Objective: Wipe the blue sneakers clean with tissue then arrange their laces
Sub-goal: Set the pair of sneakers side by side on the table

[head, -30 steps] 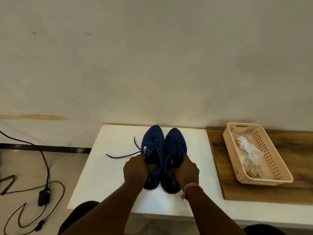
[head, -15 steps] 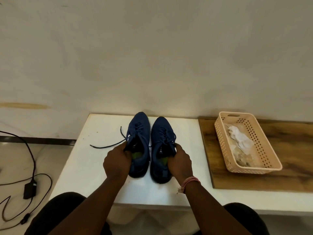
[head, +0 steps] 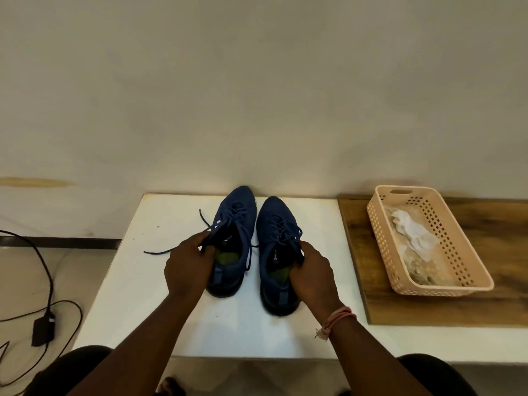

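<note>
A plain pale wall stands behind a white worktop (head: 177,304), and a brown wooden board (head: 500,298) lies on its right side.

The left hand (head: 187,268) is curled over the outer edge of the left sneaker (head: 237,221), pinching the rim by the opening. The right hand (head: 313,271) does the same on the outer rim of the right sneaker (head: 274,221). Neither hand holds any tissue.

The two blue sneakers stand side by side in the middle of the worktop, toes pointing at the wall, close together but with a small gap between them. The left sneaker's lace (head: 160,252) is loose and trails out over the worktop to the left. The laces on the right sneaker look bunched on top, not tidy.

On the board sits a peach basket (head: 423,290) with holes in its walls. Crumpled tissue (head: 411,230) lies inside it, and some of it looks dirty and brownish. So the wiping is probably done. The laces are what is left to fix.

A black cable (head: 43,267) lies on the floor to the left.
</note>
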